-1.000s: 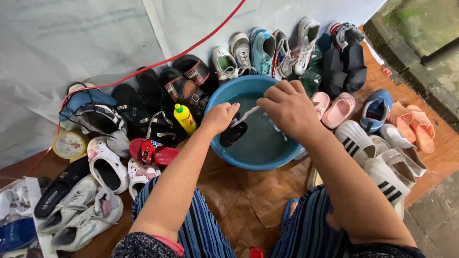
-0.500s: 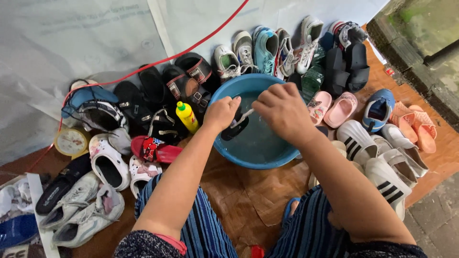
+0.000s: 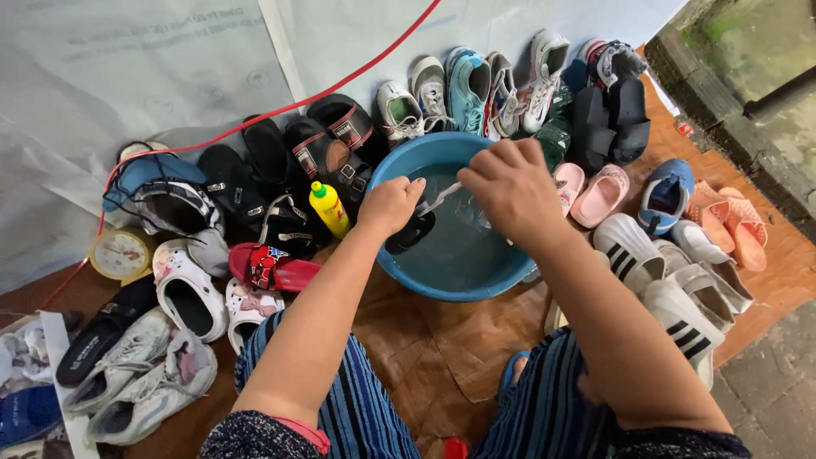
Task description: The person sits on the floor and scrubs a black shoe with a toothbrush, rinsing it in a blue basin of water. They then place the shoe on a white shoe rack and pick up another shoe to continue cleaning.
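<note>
Both arms are bare up to the shoulders, ending in the left hand [image 3: 389, 206] and right hand [image 3: 512, 189]. The legs, at the bottom of the frame, wear blue trousers with thin dark stripes. A dark speckled top with a pink-red hem shows at lower left.

I read this as home yard wash spot: blue water basin [image 3: 450, 272] at centre, shoes and sandals [image 3: 476, 89] ringed from 9 to 3 o'clock, tarp wall [image 3: 127, 76] at 11, mossy concrete [image 3: 748, 51] at 2.

The basin [image 3: 450, 272] sits on the floor [image 3: 442, 357] before the person's knees; in it lies a dark shoe [image 3: 410, 234], under both hands; a bottle [image 3: 328, 208] stands just left of the basin; a clock [image 3: 121, 253] lies far left; shoes ring the basin left, behind and right.
</note>
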